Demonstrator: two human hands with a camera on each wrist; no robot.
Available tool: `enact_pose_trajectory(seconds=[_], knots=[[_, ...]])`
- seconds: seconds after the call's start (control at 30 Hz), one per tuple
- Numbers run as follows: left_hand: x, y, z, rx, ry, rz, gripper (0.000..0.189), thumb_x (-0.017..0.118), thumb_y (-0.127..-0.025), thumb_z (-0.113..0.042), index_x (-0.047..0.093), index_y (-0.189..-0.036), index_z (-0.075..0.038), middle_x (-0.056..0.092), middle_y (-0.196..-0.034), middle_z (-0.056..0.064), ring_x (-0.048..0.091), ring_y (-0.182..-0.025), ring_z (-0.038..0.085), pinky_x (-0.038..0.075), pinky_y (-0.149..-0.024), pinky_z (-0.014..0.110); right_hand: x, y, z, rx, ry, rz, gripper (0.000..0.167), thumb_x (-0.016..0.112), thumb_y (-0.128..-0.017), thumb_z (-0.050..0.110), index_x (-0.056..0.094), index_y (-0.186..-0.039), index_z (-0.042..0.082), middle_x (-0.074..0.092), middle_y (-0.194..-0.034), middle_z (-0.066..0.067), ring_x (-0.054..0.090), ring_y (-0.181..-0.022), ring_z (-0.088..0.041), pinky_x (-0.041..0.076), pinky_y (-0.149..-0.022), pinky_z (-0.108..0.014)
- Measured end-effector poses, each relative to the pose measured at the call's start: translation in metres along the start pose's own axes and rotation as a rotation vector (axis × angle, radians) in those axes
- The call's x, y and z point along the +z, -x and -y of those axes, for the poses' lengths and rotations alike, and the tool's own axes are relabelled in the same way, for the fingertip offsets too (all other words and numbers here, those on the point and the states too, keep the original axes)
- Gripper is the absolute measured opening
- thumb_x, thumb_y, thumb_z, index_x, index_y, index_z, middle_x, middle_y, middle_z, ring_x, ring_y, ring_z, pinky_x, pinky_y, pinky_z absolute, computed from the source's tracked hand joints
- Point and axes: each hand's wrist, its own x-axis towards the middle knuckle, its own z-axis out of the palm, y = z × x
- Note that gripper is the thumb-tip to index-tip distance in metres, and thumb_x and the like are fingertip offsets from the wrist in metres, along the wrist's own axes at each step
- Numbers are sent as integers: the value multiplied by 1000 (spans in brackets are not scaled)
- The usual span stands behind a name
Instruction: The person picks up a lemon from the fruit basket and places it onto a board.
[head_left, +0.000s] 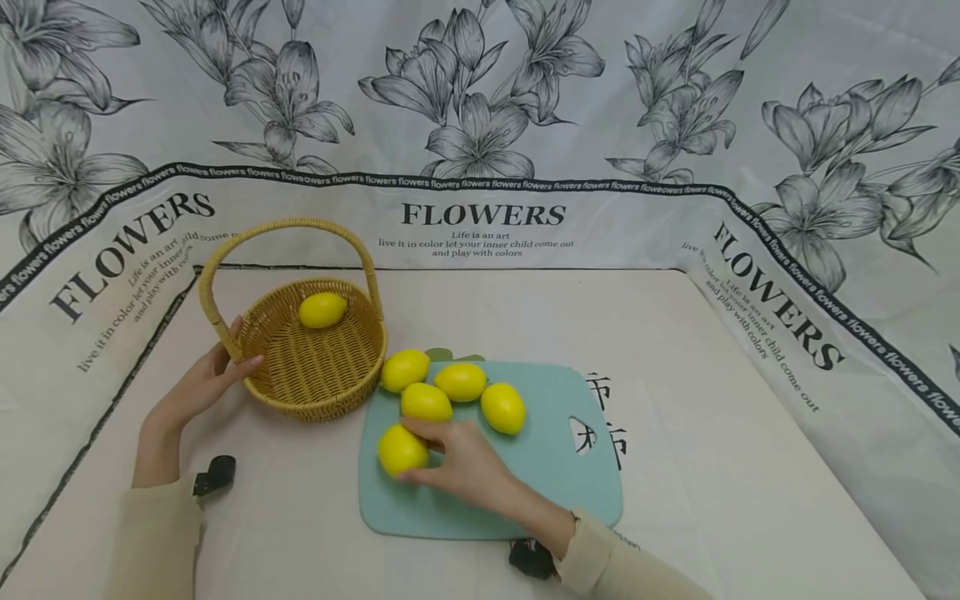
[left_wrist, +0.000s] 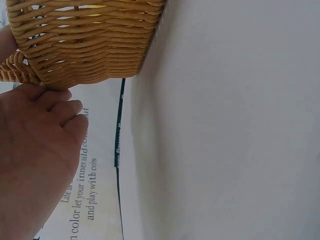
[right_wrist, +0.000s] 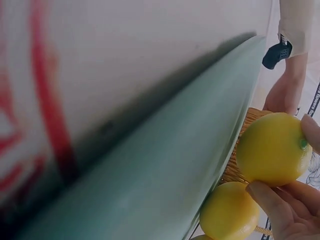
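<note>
In the head view my left hand (head_left: 204,382) grips the rim of a wicker basket (head_left: 315,408) at the foot of its arched handle. One lemon (head_left: 322,310) lies inside the basket. My right hand (head_left: 468,467) pinches another lemon (head_left: 402,450) between thumb and fingers over the left part of a light blue cutting board (head_left: 495,508). Several more lemons (head_left: 461,382) sit on the board's upper left area, one close to the basket. The right wrist view shows the pinched lemon (right_wrist: 274,149) from the side, above a second lemon (right_wrist: 230,211).
Green leaves (head_left: 450,355) poke out behind the board's far edge. Black characters (head_left: 600,392) are printed on the white tablecloth (head_left: 720,467) right of the board. A flower-patterned cloth (head_left: 480,125) rises at the back and sides. Black devices (head_left: 214,475) are worn at both wrists.
</note>
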Motion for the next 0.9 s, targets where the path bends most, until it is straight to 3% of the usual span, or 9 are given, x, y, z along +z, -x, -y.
enact_pose_trajectory(seconds=[0.27, 0.5, 0.9], knots=[[0, -2, 1, -17, -3, 1, 83, 51, -100, -31, -10, -154, -15, -11, -158, 22, -9, -141, 48, 2, -105, 72, -1, -1, -2, -2, 105, 23, 65, 84, -75, 24, 59, -131, 3, 60, -130, -5, 57, -115, -8, 47, -90, -16], [-1, -3, 3, -28, -17, -2, 82, 51, -100, -29, -10, -153, -15, -11, -157, 23, -9, -140, 49, 2, -105, 72, -1, 1, 1, -50, 192, -11, 66, 86, -72, 24, 61, -130, 4, 62, -128, -4, 56, -117, -10, 44, -97, -22], [-1, -4, 4, -17, -19, 1, 81, 51, -101, -28, -9, -154, -13, -11, -157, 23, -10, -140, 48, 0, -105, 71, -1, 5, 4, -53, 225, 6, 65, 84, -75, 18, 58, -132, 4, 56, -136, -7, 50, -127, -15, 40, -103, -26]])
